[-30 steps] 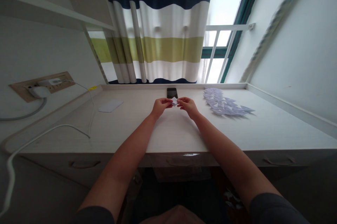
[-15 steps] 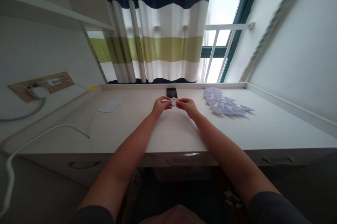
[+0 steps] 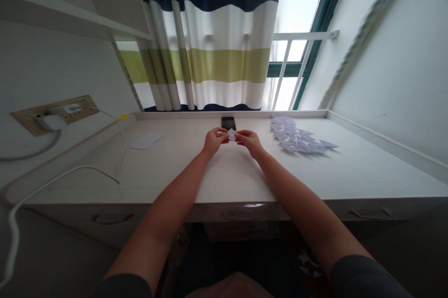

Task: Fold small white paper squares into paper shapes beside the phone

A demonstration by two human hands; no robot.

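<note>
My left hand (image 3: 213, 141) and my right hand (image 3: 248, 140) meet over the middle of a pale wooden desk (image 3: 224, 172). Both pinch a small folded piece of white paper (image 3: 231, 135) between their fingertips, held a little above the desk top. A dark phone (image 3: 228, 123) lies flat just beyond the hands. To the right, a spread of several folded white paper pieces (image 3: 297, 138) lies on the desk.
A flat white paper sheet (image 3: 146, 140) lies at the left of the desk. A white cable (image 3: 70, 174) runs from a wall socket with a charger (image 3: 52, 119) across the left side. A striped curtain (image 3: 210, 55) and a window stand behind the desk. Drawers line the front edge.
The hands and the small folded paper stay in almost the same place; only the fingertips have shifted slightly on the paper.
</note>
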